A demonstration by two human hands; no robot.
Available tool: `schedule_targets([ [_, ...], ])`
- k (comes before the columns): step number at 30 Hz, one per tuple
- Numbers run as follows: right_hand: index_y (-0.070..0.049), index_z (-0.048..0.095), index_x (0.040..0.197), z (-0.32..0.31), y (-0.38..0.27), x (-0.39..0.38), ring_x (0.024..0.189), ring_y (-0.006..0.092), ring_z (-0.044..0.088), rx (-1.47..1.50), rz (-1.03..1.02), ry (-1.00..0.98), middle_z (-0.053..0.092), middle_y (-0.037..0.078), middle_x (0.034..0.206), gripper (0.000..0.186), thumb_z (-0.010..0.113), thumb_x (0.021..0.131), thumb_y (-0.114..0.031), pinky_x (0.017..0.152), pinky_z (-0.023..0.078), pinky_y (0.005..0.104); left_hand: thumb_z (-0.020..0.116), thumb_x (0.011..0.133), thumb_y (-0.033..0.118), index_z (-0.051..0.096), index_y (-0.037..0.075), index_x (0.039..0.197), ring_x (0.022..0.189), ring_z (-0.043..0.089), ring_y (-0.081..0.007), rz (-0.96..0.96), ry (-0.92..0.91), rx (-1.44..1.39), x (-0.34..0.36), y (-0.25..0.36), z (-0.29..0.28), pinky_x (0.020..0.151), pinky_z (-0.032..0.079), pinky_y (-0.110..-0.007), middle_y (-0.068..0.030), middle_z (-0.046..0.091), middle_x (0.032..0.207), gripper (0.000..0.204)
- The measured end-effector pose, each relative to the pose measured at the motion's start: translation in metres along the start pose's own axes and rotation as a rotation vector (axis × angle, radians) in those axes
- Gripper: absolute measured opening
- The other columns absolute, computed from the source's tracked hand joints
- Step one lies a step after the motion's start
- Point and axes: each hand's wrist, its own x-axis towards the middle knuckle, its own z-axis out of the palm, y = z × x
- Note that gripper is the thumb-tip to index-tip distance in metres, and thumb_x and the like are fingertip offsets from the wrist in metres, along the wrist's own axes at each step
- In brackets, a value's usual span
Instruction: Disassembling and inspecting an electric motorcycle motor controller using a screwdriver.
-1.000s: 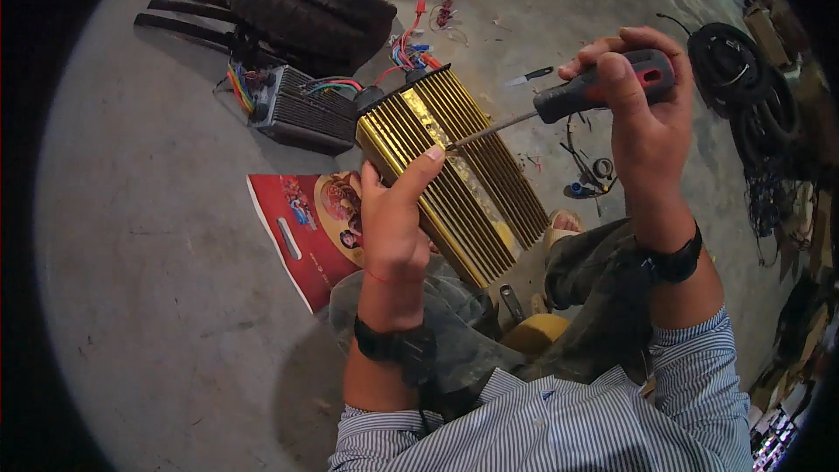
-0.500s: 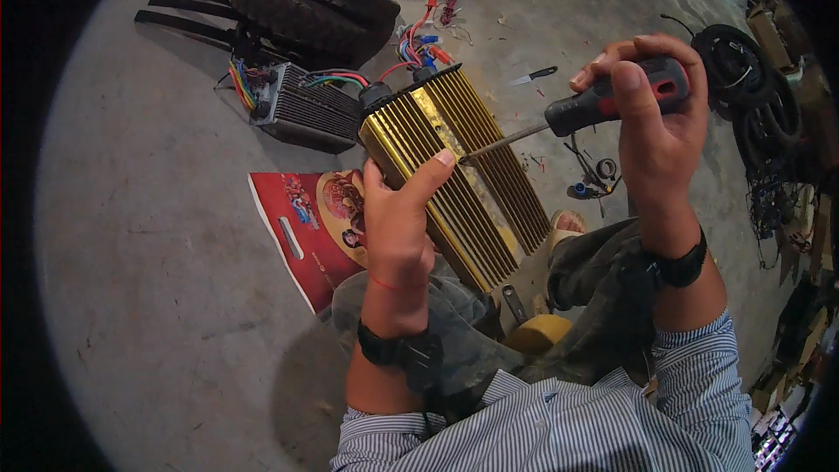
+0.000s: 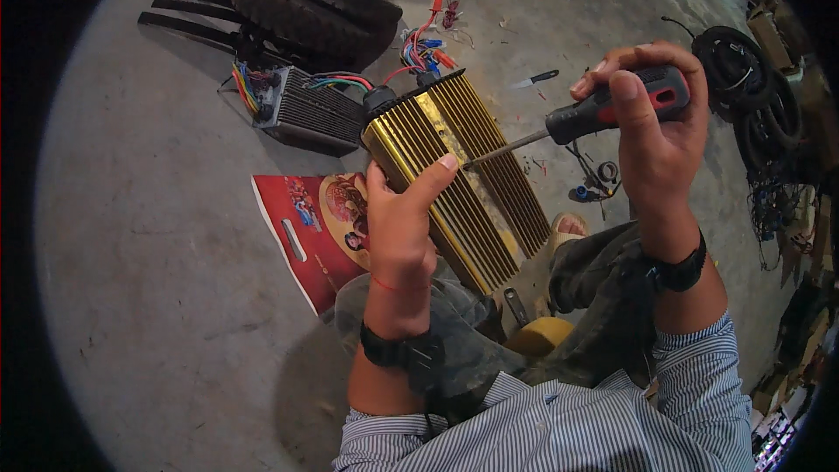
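Bag (image 3: 325,249) on flr (image 3: 175,253) nr gold unit (image 3: 491,205), inside hidden.

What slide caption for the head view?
Left grip holds gold finned heatsink housing; right grip holds black-and-red screwdriver angled at the housing's central strip.

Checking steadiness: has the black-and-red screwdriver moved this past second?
Yes, the screwdriver shifted slightly right and down the picture, against the black-handled knife.
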Motion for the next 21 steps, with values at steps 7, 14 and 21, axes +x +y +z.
schedule_targets([
  [7, -0.005, 0.047, 0.124, 0.005, 0.001, 0.000, 0.093, 0.0201, 0.068, -0.115, -0.073, -0.128, 0.062, 0.011, 0.106, 0.053, 0.082, 0.085, -0.008, 0.079, 0.058, 0.0333, 0.077, 0.084, 0.001, 0.052, 0.004, 0.122, 0.092, 0.069, -0.0179, -0.022, 0.034, -0.013, 0.007, -0.005, -0.004, 0.081, 0.059, -0.034, -0.0077, 0.068, 0.109, 0.046],
  [14, -0.012, 0.027, 0.140, 0.012, -0.014, 0.001, 0.093, 0.0211, 0.066, -0.243, -0.299, -0.244, 0.055, 0.012, 0.112, 0.085, 0.086, 0.079, -0.005, 0.077, 0.056, 0.0336, 0.082, 0.080, 0.003, 0.049, 0.006, 0.126, 0.101, 0.067, -0.0214, 0.114, 0.099, 0.111, -0.002, 0.014, 0.000, 0.088, 0.057, -0.038, -0.0080, 0.066, 0.115, 0.057],
  [21, -0.005, 0.059, 0.124, 0.027, -0.028, -0.007, 0.080, 0.0212, 0.062, -0.519, -0.251, -0.089, 0.060, 0.012, 0.102, 0.052, 0.084, 0.079, -0.011, 0.074, 0.051, 0.0326, 0.082, 0.080, 0.004, 0.049, 0.005, 0.122, 0.100, 0.068, -0.0215, -0.004, 0.084, 0.009, 0.002, -0.020, -0.011, 0.085, 0.057, -0.037, -0.0084, 0.066, 0.113, 0.053],
])
